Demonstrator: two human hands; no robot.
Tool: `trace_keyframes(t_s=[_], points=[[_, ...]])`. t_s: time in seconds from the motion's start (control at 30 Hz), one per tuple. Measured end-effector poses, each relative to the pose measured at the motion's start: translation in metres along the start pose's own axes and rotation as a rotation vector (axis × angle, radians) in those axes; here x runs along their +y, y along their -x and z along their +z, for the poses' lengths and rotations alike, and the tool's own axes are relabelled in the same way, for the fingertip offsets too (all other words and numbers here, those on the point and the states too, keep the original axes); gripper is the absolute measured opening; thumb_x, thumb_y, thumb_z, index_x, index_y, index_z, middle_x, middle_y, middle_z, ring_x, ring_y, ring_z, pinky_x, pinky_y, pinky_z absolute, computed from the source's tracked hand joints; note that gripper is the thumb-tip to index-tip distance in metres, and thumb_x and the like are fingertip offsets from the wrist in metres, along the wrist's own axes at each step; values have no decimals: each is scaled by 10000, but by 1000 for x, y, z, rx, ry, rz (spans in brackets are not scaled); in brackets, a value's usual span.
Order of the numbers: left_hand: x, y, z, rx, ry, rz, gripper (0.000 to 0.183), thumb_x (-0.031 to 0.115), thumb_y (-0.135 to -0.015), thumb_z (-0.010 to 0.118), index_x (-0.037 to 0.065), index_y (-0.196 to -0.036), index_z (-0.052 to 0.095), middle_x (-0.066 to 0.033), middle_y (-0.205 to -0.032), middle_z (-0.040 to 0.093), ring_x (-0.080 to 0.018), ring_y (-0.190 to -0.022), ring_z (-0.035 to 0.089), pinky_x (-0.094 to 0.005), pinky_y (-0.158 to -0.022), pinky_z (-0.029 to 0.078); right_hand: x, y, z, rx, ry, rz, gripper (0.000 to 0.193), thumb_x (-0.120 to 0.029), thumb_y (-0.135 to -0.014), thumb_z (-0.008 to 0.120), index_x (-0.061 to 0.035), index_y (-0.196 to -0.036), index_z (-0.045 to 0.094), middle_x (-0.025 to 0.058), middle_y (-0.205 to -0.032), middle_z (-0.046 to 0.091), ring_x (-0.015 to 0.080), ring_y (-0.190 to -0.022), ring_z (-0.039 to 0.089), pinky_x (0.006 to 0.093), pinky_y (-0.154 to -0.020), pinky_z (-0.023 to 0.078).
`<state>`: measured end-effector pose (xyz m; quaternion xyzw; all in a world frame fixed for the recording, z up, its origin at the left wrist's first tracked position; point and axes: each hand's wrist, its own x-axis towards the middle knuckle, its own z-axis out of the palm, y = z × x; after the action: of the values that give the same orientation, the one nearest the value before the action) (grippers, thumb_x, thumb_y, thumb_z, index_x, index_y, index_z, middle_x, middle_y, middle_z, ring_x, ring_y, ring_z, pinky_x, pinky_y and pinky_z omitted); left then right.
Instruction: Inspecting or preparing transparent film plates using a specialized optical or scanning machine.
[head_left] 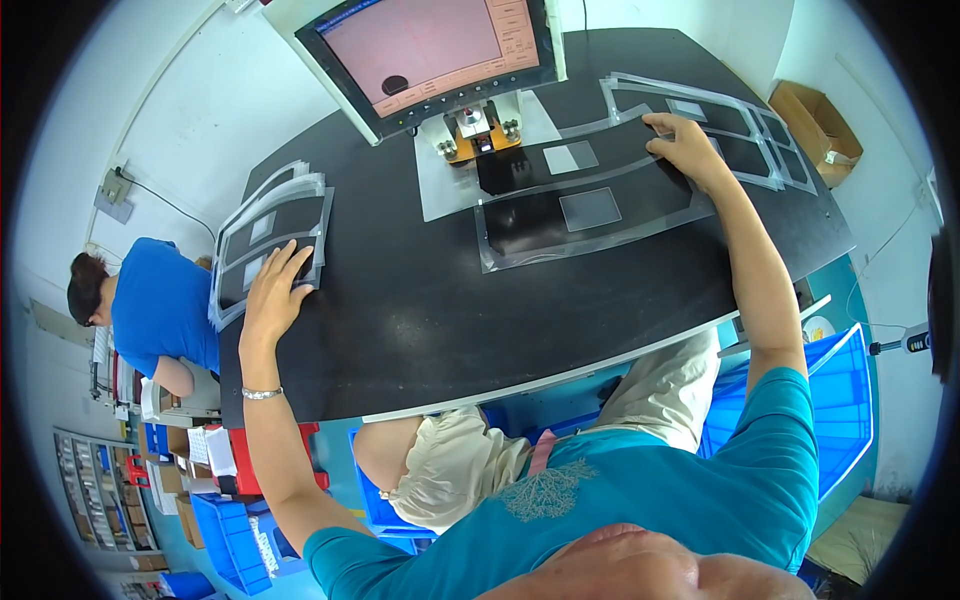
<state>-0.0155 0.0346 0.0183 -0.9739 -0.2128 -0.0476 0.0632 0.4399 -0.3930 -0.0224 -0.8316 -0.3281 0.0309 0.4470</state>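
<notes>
My left hand [272, 302] lies on the left stack of clear-edged film sheets with black panels [285, 215], its fingers outstretched and slightly apart. Another black-panelled film sheet [520, 225] reaches from under the machine head toward the right; clear margins run round its panels, and pale rectangular windows show in them. My right hand [685, 150] is at this sheet's upper right part, thumb and fingers bent and closed on it. The sheet's left end lies by the orange-and-metal machine head [482, 135].
A monitor [430, 50] stands above the machine at the table's back. More film sheets [750, 135] are stacked at the right, near a cardboard box [818, 130]. A blue crate [840, 410] sits below the table's right side. Another person in blue [165, 300] bends over at the left.
</notes>
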Motion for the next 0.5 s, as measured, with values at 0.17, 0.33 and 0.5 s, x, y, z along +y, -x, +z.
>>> trace_keyframes(t_s=[0.17,0.33,0.5], points=[[0,3,-15,-58,100,7,707,-51,-767,752,183,-1407,560,-90,-1525,481,-305,-1408,444,-404,-1142,416,-4,2,0,9,6,28,521,-50,-823,662,73,-1324,589,170,-1163,647,203,-960,642,314,-850,527],[-9,0,-29,-153,228,-1,719,-85,-759,743,168,-1407,563,-85,-1544,459,-304,-1418,432,-400,-1160,399,-2,1,-1,-4,-8,22,522,-51,-826,658,70,-1329,588,173,-1173,644,194,-938,644,307,-838,530],[-13,-10,-42,-190,301,35,647,-78,-821,695,143,-1414,558,-110,-1528,480,-317,-1394,464,-384,-1141,404,-14,6,-3,-38,-84,74,525,-49,-831,654,61,-1340,586,168,-1183,644,186,-928,642,298,-818,533]])
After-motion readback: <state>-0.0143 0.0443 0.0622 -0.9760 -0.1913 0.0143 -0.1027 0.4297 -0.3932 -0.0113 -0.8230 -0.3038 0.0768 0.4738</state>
